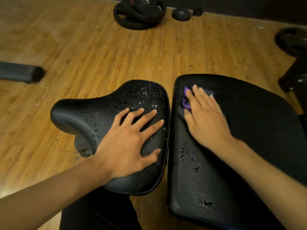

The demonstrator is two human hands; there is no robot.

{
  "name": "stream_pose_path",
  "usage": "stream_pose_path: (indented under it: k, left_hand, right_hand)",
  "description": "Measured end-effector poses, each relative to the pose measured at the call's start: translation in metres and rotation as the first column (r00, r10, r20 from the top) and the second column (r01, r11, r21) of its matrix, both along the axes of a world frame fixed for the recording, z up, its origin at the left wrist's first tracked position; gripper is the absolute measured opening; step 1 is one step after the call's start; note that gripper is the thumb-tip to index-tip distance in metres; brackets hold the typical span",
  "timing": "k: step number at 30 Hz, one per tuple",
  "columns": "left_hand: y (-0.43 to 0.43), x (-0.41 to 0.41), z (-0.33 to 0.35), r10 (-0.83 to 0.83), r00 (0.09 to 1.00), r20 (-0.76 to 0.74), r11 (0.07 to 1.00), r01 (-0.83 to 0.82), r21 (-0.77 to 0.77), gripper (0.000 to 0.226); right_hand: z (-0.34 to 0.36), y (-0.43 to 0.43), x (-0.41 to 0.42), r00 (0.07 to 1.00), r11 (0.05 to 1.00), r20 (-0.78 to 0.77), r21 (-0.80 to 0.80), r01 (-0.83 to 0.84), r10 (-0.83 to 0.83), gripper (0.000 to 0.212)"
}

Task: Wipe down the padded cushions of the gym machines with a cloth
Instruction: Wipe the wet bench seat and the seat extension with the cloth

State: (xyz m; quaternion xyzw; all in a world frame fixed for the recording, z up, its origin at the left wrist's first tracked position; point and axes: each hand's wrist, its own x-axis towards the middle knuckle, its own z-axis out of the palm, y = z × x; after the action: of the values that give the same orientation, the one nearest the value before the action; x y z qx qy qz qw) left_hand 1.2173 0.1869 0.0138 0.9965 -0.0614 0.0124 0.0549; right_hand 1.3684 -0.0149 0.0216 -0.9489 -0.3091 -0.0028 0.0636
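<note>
Head view, looking down, and both hands are on the pads. The left hand (pixel 127 143) lies flat with fingers spread wide on the saddle-shaped seat cushion (pixel 99 110), palm down, gripping nothing. Water droplets (pixel 146 97) glisten on the black vinyl just beyond its fingertips, and more bead up off to its left, along the cushion's narrow nose.

Over to the right hand (pixel 206 120): it's a little blurred, fingers fairly straight and close together, pressing a purple cloth (pixel 186 101) down onto the larger black pad (pixel 196 188). The cloth is bunched under the fingers, with folds peeking out past the fingertips and on the thumb side. Nearer the wrist, towards the person, wet patches (pixel 184 152) sit on this pad.

The two cushions stand side by side with a thin gap between them, right between the two hands.

Far beyond the left hand's fingers, a stack of black weight plates (pixel 139 14) lies on the wooden floor (pixel 74 47), with a small plate (pixel 181 14) beside it. Well out to the left of the left hand, a dark padded roller (pixel 20 74) rests on the floor.
</note>
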Motion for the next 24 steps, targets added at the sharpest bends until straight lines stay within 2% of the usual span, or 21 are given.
stream_pose_path:
  k: [4,6,9,12,14,17,19,22,24]
  left_hand:
    - [-0.001,0.0,0.002,0.012,1.0,-0.017,1.0,-0.012,0.003,0.075]
    - [0.0,0.001,0.003,0.005,1.0,-0.025,1.0,-0.005,0.0,0.075]
    - [0.001,0.001,0.002,0.006,1.0,-0.019,1.0,-0.006,-0.006,0.076]
    - [0.0,0.002,0.0,0.008,1.0,-0.006,1.0,-0.008,-0.001,0.075]
    - [-0.001,0.001,0.001,0.008,1.0,-0.009,1.0,-0.008,0.001,0.075]
    - [-0.001,0.001,0.002,0.016,1.0,-0.015,1.0,-0.016,0.002,0.075]
    - [-0.001,0.001,0.003,0.002,1.0,-0.024,1.0,-0.002,-0.002,0.075]
    - [0.0,0.001,0.003,0.0,1.0,-0.018,1.0,0.0,0.007,0.075]
    - [-0.001,0.002,0.001,-0.008,1.0,-0.007,1.0,0.008,0.004,0.075]
  right_hand:
    - [0.013,0.056,0.088,0.994,0.997,-0.077,-0.043,0.069,-0.072,0.049]
    - [0.011,0.057,0.079,0.997,0.997,-0.044,-0.051,0.061,-0.064,0.045]
    - [0.0,0.021,0.015,0.993,0.997,0.088,-0.017,-0.075,0.076,0.06]
    - [-0.005,0.008,0.008,0.983,0.984,0.057,-0.047,-0.173,0.175,0.069]
    - [-0.003,0.033,0.044,0.983,0.982,0.035,-0.068,-0.178,0.181,0.064]
    - [0.0,0.075,0.073,0.995,0.987,0.014,-0.136,-0.091,0.094,0.048]
    - [-0.003,0.062,0.043,0.99,0.986,0.038,-0.102,-0.128,0.133,0.047]
    - [-0.002,0.012,-0.039,0.974,0.974,0.009,0.027,-0.226,0.226,0.057]
    - [-0.002,-0.003,-0.044,0.958,0.959,-0.03,0.014,-0.283,0.284,0.059]
